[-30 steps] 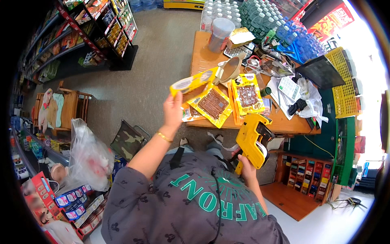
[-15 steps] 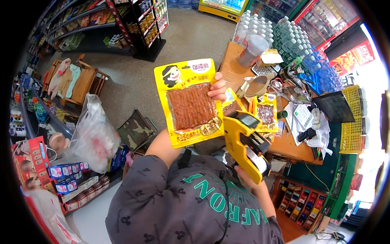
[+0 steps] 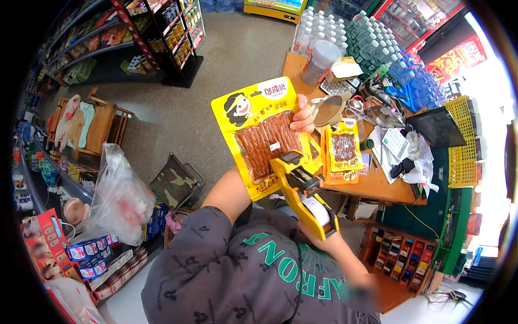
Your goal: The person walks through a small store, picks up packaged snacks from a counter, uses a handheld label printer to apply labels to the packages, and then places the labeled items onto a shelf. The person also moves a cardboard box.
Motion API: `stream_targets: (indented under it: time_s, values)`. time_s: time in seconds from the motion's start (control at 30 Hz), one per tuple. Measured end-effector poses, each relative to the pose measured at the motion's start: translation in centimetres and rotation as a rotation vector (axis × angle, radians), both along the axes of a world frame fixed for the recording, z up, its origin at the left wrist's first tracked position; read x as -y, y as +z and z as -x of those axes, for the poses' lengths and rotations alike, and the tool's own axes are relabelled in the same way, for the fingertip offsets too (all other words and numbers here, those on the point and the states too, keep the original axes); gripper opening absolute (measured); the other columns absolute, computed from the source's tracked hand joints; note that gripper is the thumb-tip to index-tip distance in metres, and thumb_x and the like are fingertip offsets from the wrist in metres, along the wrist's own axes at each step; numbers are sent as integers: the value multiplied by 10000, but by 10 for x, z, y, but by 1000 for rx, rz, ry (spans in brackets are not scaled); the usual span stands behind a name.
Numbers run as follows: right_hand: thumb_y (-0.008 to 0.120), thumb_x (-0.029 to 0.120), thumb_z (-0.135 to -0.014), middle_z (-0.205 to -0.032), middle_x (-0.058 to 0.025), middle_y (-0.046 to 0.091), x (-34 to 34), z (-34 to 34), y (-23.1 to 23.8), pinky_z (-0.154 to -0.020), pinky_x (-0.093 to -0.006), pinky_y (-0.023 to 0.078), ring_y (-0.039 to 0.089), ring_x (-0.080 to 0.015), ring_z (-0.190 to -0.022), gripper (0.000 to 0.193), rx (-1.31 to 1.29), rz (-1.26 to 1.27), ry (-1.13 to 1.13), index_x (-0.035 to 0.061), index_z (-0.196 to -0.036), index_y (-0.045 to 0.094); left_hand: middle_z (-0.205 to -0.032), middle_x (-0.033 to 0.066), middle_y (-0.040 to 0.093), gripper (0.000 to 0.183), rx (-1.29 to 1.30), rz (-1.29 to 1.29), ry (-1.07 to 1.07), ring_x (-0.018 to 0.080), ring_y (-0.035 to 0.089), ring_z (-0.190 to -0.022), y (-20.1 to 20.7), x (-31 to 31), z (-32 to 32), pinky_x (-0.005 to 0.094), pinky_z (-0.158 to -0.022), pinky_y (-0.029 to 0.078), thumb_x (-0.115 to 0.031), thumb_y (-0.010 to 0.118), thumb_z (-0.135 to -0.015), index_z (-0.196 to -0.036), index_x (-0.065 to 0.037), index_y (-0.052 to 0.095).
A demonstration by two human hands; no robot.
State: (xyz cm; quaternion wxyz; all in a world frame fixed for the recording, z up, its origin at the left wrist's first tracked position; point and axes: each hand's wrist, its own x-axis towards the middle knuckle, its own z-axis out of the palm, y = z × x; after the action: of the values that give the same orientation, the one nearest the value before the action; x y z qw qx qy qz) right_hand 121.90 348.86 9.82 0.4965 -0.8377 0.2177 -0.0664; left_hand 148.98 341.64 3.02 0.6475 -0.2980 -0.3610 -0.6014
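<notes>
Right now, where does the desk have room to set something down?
The desk is bare along its near edge between the yellow packs and the white plastic bag, and at its far left corner beside the translucent tub. Crowded: around bottles and papers.

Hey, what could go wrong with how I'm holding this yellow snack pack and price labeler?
Only your left hand grips the yellow snack pack, so it might slip or bend. The price labeler in your right hand appears close to the white sticker and could scuff it.
</notes>
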Motion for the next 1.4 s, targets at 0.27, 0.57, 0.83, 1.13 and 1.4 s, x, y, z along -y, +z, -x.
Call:
stream_targets:
  time_s: [0.27, 0.57, 0.83, 1.13, 1.4]
  values:
    - [687, 68, -699, -860, -104, 624, 15, -15, -14, -685, -314, 489, 623, -230, -742, 291, 48, 114, -83, 15, -965, 580, -775, 45, 464, 526, -33, -47, -43, 135, 505, -721, 13, 15, 8, 293, -705, 387, -417, 606, -835, -1157, -30, 454]
    - [682, 89, -710, -861, -119, 623, 18, -18, -11, -673, -319, 499, 639, -259, -763, 295, 41, 42, -173, 22, -979, 580, -802, 59, 472, 574, -34, -99, -118, 138, 509, -743, 16, 17, 10, 287, -715, 391, -431, 649, -803, -1159, -28, 447]
    - [689, 99, -730, -925, -106, 614, 23, 1, -23, -741, -356, 480, 604, -299, -895, 320, 53, 388, -101, 50, -1027, 581, -792, 66, 479, 520, -104, -143, -171, 148, 514, -722, -4, 32, 25, 277, -711, 399, -353, 640, -824, -1166, -10, 451]
    - [605, 108, -729, -1029, -68, 591, 35, 23, -62, -776, -297, 459, 561, -186, -922, 420, 570, -864, -799, 56, -1137, 518, -937, 69, 560, 561, -110, 67, -349, 169, 559, -848, -58, 99, 113, 303, -770, 403, -400, 515, -887, -1289, -18, 432]
    - [563, 87, -777, -1046, -38, 592, 76, 62, -83, -794, -282, 462, 563, -158, -958, 398, 655, -781, -1088, 79, -1170, 502, -1011, 48, 588, 359, 860, -1268, 290, 124, 559, -879, -66, -26, 147, 264, -758, 450, -232, 482, -910, -1206, -31, 505]
